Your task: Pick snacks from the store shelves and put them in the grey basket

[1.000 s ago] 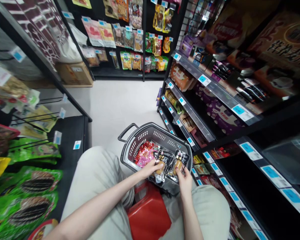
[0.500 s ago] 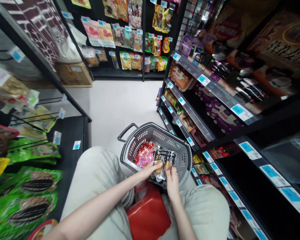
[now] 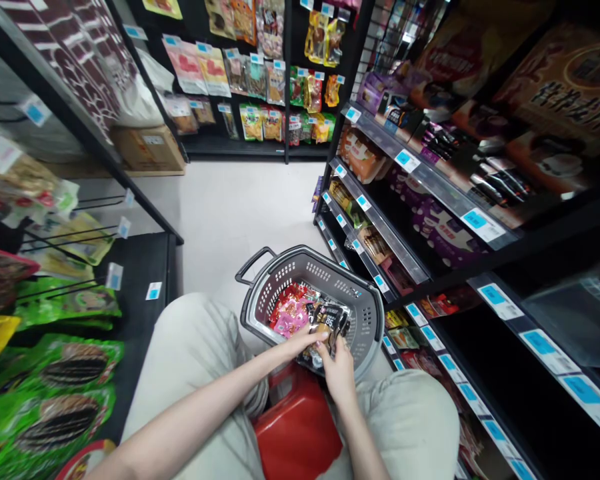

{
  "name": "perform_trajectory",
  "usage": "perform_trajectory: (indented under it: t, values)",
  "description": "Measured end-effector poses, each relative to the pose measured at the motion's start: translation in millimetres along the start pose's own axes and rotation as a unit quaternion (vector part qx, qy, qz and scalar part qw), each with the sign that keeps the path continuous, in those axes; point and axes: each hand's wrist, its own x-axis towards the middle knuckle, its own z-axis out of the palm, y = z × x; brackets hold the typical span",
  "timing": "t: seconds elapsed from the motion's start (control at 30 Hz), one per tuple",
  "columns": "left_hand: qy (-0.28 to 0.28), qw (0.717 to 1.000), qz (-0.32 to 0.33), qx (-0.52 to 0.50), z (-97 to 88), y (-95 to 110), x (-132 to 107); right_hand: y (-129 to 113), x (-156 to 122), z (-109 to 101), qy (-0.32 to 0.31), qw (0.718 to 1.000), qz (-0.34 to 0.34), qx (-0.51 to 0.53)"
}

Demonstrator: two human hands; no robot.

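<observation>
A grey shopping basket (image 3: 300,257) with a black handle stands between my knees. Pink and red small packs (image 3: 290,313) lie in its left part. Above them, inside the basket's near side, I hold small black snack packets (image 3: 334,317) with pale lettering. My left hand (image 3: 305,340) grips them from the left, thumb on the front. My right hand (image 3: 338,365) closes on their lower right side, its fingertips partly behind the film. The packets overlap, so I cannot tell which hand holds which one. More clear and black wrapping shows beneath my hands.
A red plastic stool (image 3: 297,427) shows between my legs. Shelves with price tags (image 3: 407,160) rise close on the right. Green snack bags (image 3: 65,373) hang and lie on the left rack. A cardboard box (image 3: 150,148) sits at the back left.
The black packets, side by side before, now overlap more closely. My right hand has shifted left toward my left hand and turned inward. The basket has stayed in place.
</observation>
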Motion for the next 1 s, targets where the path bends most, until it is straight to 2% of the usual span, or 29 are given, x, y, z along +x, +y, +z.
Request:
perform_trajectory:
  t: [0.13, 0.23, 0.63, 0.77, 0.87, 1.0]
  values:
    - [-0.025, 0.999, -0.01, -0.025, 1.0, 3.5, -1.1, -0.9, 0.8, -1.7, -0.028, 0.998, 0.041, 0.026]
    - [-0.041, 0.998, -0.028, -0.04, -0.6, 4.4, -0.1, -5.1, -0.9, -3.9, -0.014, 0.998, 0.062, 0.028]
    - [0.022, 0.999, -0.012, -0.033, 0.0, 6.4, -2.7, 3.1, 5.2, -1.0, 0.01, 1.0, -0.003, 0.02]
    - [-0.011, 0.998, -0.031, -0.061, -5.1, 4.4, -0.1, 5.0, 8.7, 0.3, 0.005, 0.995, -0.003, 0.1]
    - [-0.039, 0.994, -0.023, -0.096, -7.4, 5.6, 3.6, 8.6, 9.1, 0.5, 0.001, 0.987, 0.002, 0.164]
    - [-0.032, 0.992, -0.016, -0.125, -7.4, 6.4, 7.3, 10.6, 7.5, -0.1, -0.021, 0.974, 0.015, 0.225]
